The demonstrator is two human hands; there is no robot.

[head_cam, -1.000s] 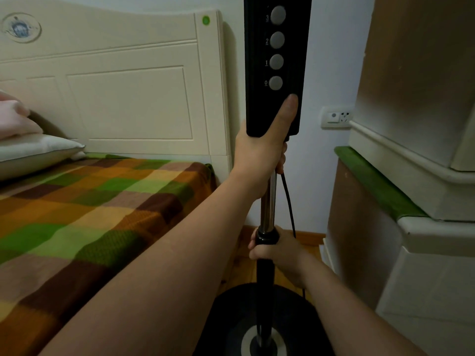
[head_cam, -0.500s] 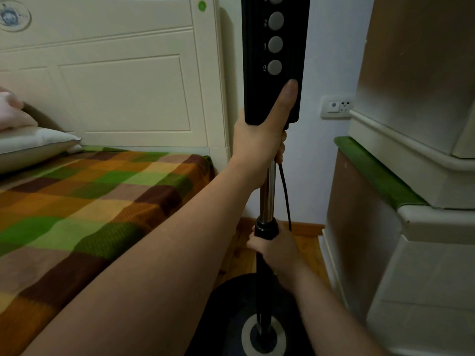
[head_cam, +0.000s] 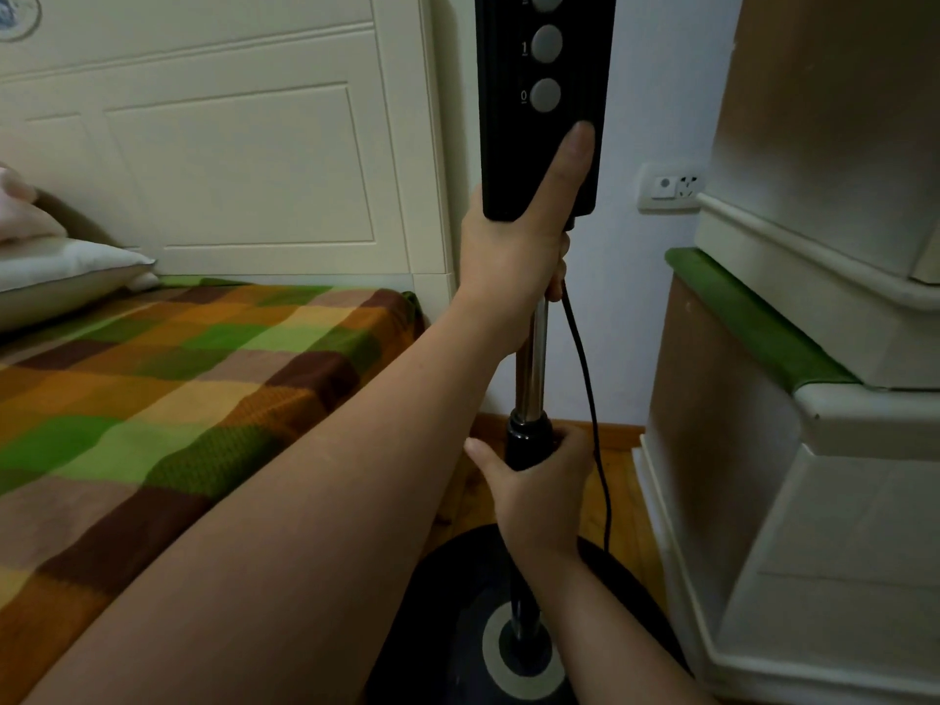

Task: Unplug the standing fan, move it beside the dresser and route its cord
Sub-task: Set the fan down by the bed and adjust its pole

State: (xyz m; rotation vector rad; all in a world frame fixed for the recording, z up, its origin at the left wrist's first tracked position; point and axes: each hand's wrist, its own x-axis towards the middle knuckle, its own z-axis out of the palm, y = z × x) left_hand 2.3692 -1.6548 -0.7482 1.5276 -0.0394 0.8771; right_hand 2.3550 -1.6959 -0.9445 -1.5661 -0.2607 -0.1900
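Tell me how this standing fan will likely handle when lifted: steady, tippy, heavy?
The standing fan is probably stiff but tippy: its pole runs up out of view, so left hand high and right hand low suit it. The wide round base likely adds weight low down. The thin cord hangs loose and may swing or snag.

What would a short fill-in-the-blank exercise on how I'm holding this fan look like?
1. The left hand holds the control panel, thumb just below the button marked ____.
2. The right hand grips the fan pole ____ the left hand.
3. The black cord hangs between the pole and the ____.
Missing: 0; below; dresser.
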